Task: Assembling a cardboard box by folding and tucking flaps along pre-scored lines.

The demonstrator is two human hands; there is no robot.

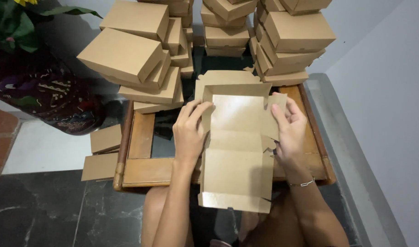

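Over the near edge of the low wooden bench (141,169), a flat kraft cardboard box blank (237,151) lies open, inner face up, its near flap overhanging toward the person's knees. Left hand (190,132): fingers half curled, thumb and fingertips pinching the blank's left side wall near the far corner. Right hand (289,128): fingers bent over the right side wall, thumb inside, gripping the tabbed edge; a thin bracelet (303,183) sits at that wrist. Far end of the blank is partly raised, walls standing, near half flat. Judgement on handling: thin card, very light, stiff along the panels but yielding at the scored creases; the inner face has a slight sheen and may be slick; corner tabs look easy to tear or crumple. Best hold appears to be on the side walls close to the creases, as both hands have it now. Containers: behind the blank, three stacks of closed kraft boxes stand on the bench, left stack (136,59), middle stack (225,27), right stack (292,39), some skewed. All lids are closed, so contents cannot be told. Two small cardboard pieces (104,151) lean at the bench's left side on the floor. A dark patterned pot (49,96) with green leaves stands at far left.
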